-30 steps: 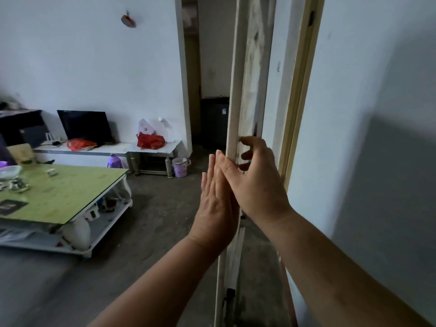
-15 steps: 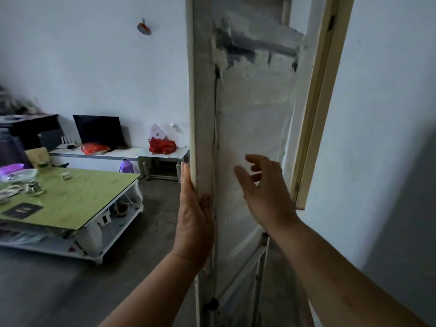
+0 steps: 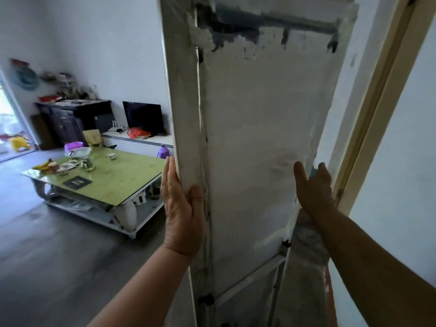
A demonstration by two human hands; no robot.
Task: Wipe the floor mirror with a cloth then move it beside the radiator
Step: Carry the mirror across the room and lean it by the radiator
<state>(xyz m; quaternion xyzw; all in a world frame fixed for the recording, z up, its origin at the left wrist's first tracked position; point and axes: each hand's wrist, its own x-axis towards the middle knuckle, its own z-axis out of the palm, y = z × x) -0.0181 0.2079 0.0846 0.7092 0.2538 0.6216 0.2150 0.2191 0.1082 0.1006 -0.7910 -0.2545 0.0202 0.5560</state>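
The tall floor mirror stands upright right in front of me, its worn white back panel facing me and its glass hidden. My left hand grips its left frame edge, thumb on the back. My right hand holds the right edge, fingers wrapped round it. A bit of blue shows by my right fingers; I cannot tell what it is. No cloth or radiator is in view.
A low green-topped table with bowls and bananas stands to the left on the dark floor. Behind it are a dark cabinet, a monitor on a white shelf and a purple flask. A door frame rises at the right.
The mirror has swung from edge-on to showing its whole back. My hands have spread apart from one edge to the two opposite edges. The view has shifted left.
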